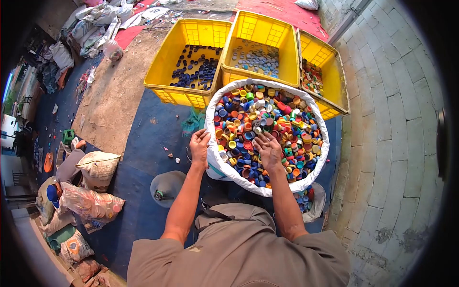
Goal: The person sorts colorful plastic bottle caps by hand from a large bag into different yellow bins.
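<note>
A large white sack with a rolled rim is full of mixed coloured bottle caps. My left hand is at the sack's left rim with its fingers bent together; whether they hold anything is too small to tell. Over the caps, near the middle of the sack, is my right hand, its fingers apart and touching or just above the caps. Behind the sack stand three yellow crates: the left one has dark blue caps, the middle one light blue and whitish caps, the right one mixed reddish and other caps.
A large clear bottle lies on the blue ground sheet left of me. A smaller bag of caps sits beside the sack's lower right. A block wall runs along the right. Another person is among filled bags at the left.
</note>
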{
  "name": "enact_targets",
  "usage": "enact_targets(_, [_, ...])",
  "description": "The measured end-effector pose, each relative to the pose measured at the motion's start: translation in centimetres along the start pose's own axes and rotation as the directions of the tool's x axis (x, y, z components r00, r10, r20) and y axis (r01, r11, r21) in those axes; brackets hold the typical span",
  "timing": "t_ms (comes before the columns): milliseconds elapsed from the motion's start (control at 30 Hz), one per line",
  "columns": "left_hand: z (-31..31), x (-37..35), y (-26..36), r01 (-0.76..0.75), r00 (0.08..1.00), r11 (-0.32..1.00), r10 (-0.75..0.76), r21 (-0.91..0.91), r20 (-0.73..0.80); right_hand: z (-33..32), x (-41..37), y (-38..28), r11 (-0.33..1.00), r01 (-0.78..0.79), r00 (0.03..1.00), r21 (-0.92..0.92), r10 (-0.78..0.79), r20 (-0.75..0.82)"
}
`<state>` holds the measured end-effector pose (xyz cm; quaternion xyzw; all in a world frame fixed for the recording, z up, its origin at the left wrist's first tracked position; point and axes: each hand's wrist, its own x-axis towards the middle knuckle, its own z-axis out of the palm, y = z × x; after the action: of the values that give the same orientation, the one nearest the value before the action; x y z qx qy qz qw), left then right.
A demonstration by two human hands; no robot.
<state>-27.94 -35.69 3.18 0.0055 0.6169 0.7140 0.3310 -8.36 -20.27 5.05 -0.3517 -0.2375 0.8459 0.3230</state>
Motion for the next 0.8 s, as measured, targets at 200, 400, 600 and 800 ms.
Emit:
enact_targets(200, [1.5, -6.5, -6.6, -0.360, 0.929, 0.631, 0.312, 0.687, 0.200, -10.8, -7.5, 1.1, 0.922, -0.072, 0.969, -0.380, -0.026, -0.245])
enact_targets(400, [3.5, -8.7, -8.7, -0.527, 0.831, 0.241, 0.348, 0.815, 0.435, -13.0, -10.6, 1.3, 0.867, -0.064, 0.969, -0.494, -0.065, -0.240])
enact_targets(600, [4.6, -7.5, -9.6, -0.580, 0.796, 0.096, 0.280, 0.809, 0.537, -12.0, -9.5, 0.0, 0.823, -0.023, 0.989, -0.568, -0.063, -0.132])
enact_targets(800, [5.0, -6.3, -9.7, -0.599, 0.774, 0.009, 0.264, 0.801, 0.575, -12.6, -8.2, -1.3, 0.772, 0.048, 0.991, -0.634, -0.117, -0.068])
